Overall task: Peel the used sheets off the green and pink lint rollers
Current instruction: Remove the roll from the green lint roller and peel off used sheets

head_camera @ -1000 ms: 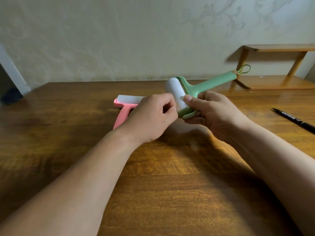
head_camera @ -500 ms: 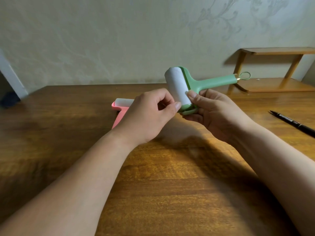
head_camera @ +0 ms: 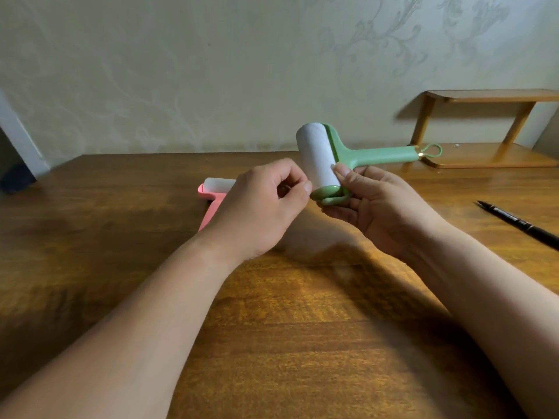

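Observation:
My right hand grips the green lint roller by its frame, above the table. The white roll points up and away and the handle points right. My right thumb lies on the roll's right side. My left hand has its fingers curled, and its thumb tip touches the lower left side of the white roll. No lifted sheet edge shows. The pink lint roller lies on the table behind my left hand, which partly hides it.
A black pen lies on the wooden table to the right. A low wooden shelf stands at the back right against the wall.
The green roller has risen a little and turned more upright, with its handle swung lower. My left thumb has stayed at the roll's lower side.

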Demonstrator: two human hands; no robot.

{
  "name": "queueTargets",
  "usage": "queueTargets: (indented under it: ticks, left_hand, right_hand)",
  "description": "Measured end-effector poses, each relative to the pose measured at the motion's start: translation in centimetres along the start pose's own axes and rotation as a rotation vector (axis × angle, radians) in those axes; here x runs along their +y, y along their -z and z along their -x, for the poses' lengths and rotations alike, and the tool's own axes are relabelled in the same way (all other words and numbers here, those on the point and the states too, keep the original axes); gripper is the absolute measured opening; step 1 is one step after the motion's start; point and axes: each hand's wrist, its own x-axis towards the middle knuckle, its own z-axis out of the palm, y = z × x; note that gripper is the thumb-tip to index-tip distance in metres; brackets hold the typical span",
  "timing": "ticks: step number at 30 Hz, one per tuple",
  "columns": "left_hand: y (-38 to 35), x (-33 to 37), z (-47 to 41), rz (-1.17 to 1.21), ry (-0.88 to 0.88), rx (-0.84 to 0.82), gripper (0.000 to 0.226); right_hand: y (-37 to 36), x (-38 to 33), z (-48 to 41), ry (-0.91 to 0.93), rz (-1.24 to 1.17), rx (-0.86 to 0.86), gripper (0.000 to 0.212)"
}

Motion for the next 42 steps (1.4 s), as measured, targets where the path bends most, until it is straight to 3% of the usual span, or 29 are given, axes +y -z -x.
queueTargets:
  ticks: [9, 17, 25, 30, 37, 42]
  left_hand:
    - [-0.4, 0.9, 0.3, -0.237, -0.151, 0.172, 0.002]
    - [-0.8, 1.8, 0.2, -0.394, -0.096, 0.072, 0.014]
    - [-1.0, 1.8, 0.4, -0.408, -0.079, 0.036, 0.013]
    - [-1.2, 1.2, 0.3, -0.305, -0.043, 0.050, 0.017]
    - [-0.9, 0.3, -0.1, -0.024, 0.037, 0.134, 0.018]
    - [-0.6, -0.3, -0.5, 0.237, 0.088, 0.115, 0.013]
  right_hand:
    - [-0.1, 0.6, -0.3, 0.057, -0.002, 0.081, 0.027]
    - [-0.4, 1.3, -0.1, 0.163, 0.283, 0.314, 0.042]
    - [-0.7, 1.4, 0.4, 0.199, 0.461, 0.315, 0.032]
    - [-0.6, 1.5, 0.1, 0.191, 0.393, 0.281, 0.035]
    - [-0.3, 1.4, -0.3, 0.129, 0.119, 0.145, 0.043]
    - [0.0, 1.2, -0.6, 0.087, -0.038, 0.055, 0.027]
